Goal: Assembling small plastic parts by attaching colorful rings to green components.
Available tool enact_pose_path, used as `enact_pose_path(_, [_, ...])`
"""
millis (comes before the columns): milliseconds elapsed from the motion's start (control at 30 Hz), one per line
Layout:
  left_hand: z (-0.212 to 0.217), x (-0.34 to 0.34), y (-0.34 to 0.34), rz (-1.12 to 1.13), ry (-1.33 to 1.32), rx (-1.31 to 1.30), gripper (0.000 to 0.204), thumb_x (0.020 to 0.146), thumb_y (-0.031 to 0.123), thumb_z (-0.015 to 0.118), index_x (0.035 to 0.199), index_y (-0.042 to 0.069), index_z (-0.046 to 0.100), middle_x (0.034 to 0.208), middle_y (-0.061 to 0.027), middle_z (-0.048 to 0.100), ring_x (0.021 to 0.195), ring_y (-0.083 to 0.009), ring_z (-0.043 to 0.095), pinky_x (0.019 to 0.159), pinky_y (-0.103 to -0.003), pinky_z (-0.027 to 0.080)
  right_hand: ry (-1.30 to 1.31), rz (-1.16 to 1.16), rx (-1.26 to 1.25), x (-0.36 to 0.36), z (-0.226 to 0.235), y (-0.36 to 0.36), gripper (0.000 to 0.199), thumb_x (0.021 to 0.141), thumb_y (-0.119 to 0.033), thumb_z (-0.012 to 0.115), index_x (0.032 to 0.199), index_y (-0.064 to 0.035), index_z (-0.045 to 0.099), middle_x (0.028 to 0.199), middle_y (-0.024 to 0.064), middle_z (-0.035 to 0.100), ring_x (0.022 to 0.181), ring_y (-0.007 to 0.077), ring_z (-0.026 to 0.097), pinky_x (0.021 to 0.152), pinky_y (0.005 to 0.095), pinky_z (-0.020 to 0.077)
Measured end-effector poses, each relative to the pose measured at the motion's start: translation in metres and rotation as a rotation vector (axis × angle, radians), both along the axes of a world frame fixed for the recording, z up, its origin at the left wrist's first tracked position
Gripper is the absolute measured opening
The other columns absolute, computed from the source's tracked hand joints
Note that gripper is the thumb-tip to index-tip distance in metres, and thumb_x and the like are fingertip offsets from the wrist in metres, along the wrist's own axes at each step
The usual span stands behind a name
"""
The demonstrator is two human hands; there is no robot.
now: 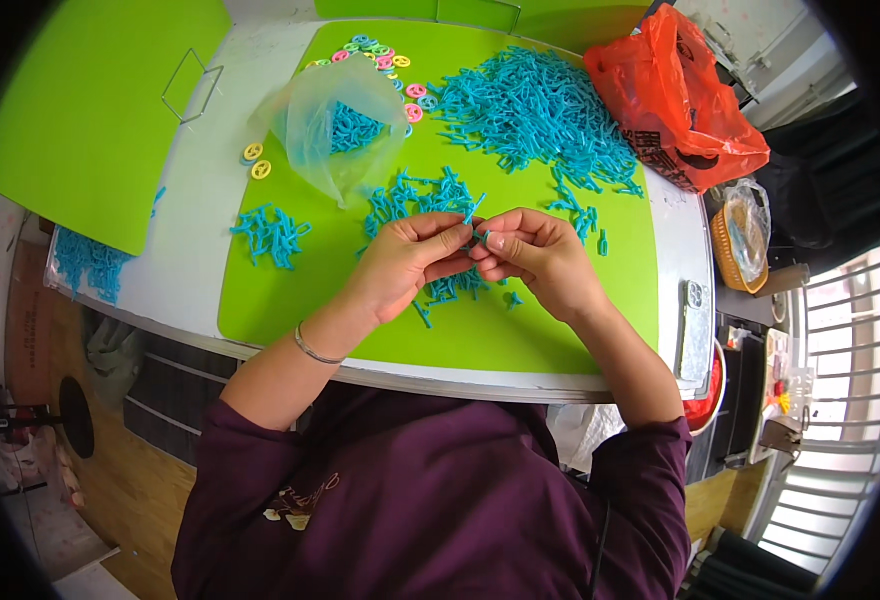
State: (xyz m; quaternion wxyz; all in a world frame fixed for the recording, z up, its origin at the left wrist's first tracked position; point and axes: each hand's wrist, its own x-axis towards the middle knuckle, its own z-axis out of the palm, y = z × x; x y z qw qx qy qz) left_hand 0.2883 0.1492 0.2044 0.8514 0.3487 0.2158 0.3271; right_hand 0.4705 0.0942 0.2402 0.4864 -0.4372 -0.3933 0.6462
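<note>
At frame centre, our left hand (412, 258) and right hand (535, 255) pinch one blue plastic piece (476, 238) together; the big blue pile (535, 112) at upper centre looks largely unworked.

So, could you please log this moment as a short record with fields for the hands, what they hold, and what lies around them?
left hand: pinching a small blue plastic piece with the fingertips
right hand: fingertips meet the left hand's at the same piece
surface: green mat on a white table
large blue pile: far side of the mat
small blue heap: left of the hands
clear bag: holds blue pieces, beside coloured rings
orange bag: far right corner
phone: right table edge
</note>
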Motion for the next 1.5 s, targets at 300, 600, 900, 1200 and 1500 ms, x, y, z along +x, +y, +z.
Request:
enact_pose_path(300, [0.001,0.005,-0.012,0.532,0.457,1.024,0.011,0.083,0.003,0.063,0.09,-0.005,0.066,0.077,-0.0069,0.068,0.07,-0.0096,0.063,0.063,-0.022,0.051,-0.09,-0.061,0.059,-0.008,-0.004,-0.007,0.011,0.089,-0.007,0.056,0.093,0.003,0.057,0.085,0.0114,0.064,0.071,0.0163,0.063,0.067,0.0265,0.0536])
enact_pose_path(600, [-0.001,0.011,-0.018,0.419,0.244,0.649,0.019,0.086,0.008,0.061,0.097,-0.008,0.062,0.084,-0.0086,0.067,0.076,-0.0085,0.062,0.068,-0.021,0.05,0.048,-0.119,0.021,-0.015,-0.003,-0.007,0.008,0.088,-0.006,0.056,0.092,0.0012,0.057,0.084,0.0113,0.064,0.073,0.0166,0.064,0.069,0.0273,0.0537])
enact_pose_path(900, [0.018,-0.02,0.002,0.307,0.27,0.576,0.019,0.081,0.006,0.067,0.096,-0.004,0.061,0.087,-0.0052,0.065,0.076,-0.0074,0.061,0.07,-0.021,0.049,-0.142,0.026,0.034,0.001,-0.002,0.012,0.021,0.091,-0.015,0.054,0.104,0.0015,0.059,0.086,0.0079,0.065,0.075,0.015,0.063,0.066,0.0271,0.0531])
enact_pose_path(1200, [0.009,-0.135,0.025,0.705,1.307,1.15,0.036,0.076,-0.003,0.06,0.111,0.005,0.06,0.115,-0.0151,0.056,0.103,-0.0287,0.055,0.087,-0.034,0.045,-1.464,-0.373,0.582,0.064,-0.031,0.076,0.029,0.078,-0.024,0.066,0.101,-0.0049,0.064,0.082,0.011,0.064,0.068,0.0208,0.061,0.063,0.032,0.049])
enact_pose_path(1500, [0.033,-0.09,0.011,0.826,1.22,1.433,0.039,0.079,0.004,0.06,0.117,0.005,0.055,0.122,-0.017,0.051,0.111,-0.0329,0.05,0.094,-0.038,0.041,-0.902,-0.257,0.312,0.062,-0.017,0.055,0.023,0.082,-0.019,0.065,0.099,-0.003,0.062,0.091,0.0078,0.066,0.069,0.0144,0.059,0.064,0.0273,0.0473])
